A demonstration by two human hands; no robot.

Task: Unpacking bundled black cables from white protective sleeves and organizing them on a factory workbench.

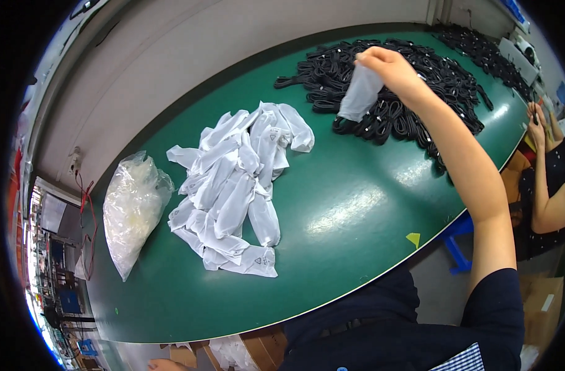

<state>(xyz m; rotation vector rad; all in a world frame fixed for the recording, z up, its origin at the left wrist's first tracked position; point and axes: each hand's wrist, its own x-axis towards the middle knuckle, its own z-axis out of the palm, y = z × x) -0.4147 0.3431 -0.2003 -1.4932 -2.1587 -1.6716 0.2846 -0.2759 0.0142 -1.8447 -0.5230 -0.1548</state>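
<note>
My right hand (384,63) is raised over the far part of the table, closed in a pinch on the top of a frosted white plastic bag (361,94). The bag hangs down in front of a big heap of coiled black cables (397,120); whether anything is inside it I cannot tell. To the left lies a loose pile of filled white plastic bags (224,185). Only a sliver of my left hand (166,365) shows at the lower edge, below the table's near edge, with its fingers mostly cut off.
The green tabletop (332,260) carries a large clear bag of white stuff (134,210) at left. A yellow-green scrap (413,239) lies by the near edge. Another person's hands (538,120) work at far right. Cardboard boxes (264,347) stand below the table.
</note>
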